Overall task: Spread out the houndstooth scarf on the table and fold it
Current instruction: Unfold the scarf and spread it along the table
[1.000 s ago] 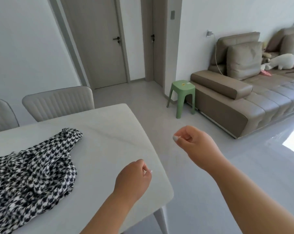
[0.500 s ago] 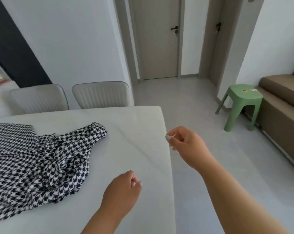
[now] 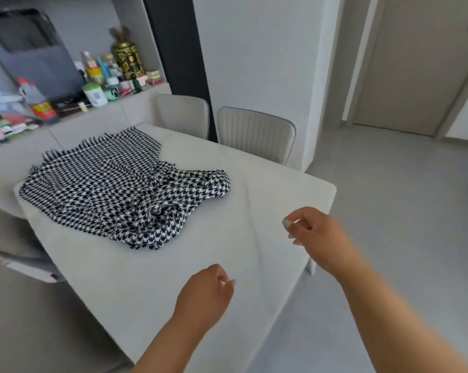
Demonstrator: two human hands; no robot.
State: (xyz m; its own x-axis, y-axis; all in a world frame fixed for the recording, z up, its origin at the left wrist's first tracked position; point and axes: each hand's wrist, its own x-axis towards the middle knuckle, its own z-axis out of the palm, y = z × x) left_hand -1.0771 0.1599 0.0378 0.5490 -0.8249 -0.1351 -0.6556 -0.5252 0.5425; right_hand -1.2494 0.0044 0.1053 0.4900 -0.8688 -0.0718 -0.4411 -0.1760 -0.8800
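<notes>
Pretty clearly a home, the dining corner of a flat by the look of it. A pale stone-look table (image 3: 152, 267) is seen in the middle, and two padded, ribbed dining chairs (image 3: 255, 133) are tucked in at its far side. Behind the table to the left, a low sideboard (image 3: 98, 118) is crammed with household clutter: bottles, jars, a gold-and-black tin (image 3: 127, 59), and a dark screen (image 3: 36, 57) is set above it. To the right of the table, plain grey floor (image 3: 405, 211) runs to an interior door (image 3: 415, 63) in white walls.
</notes>
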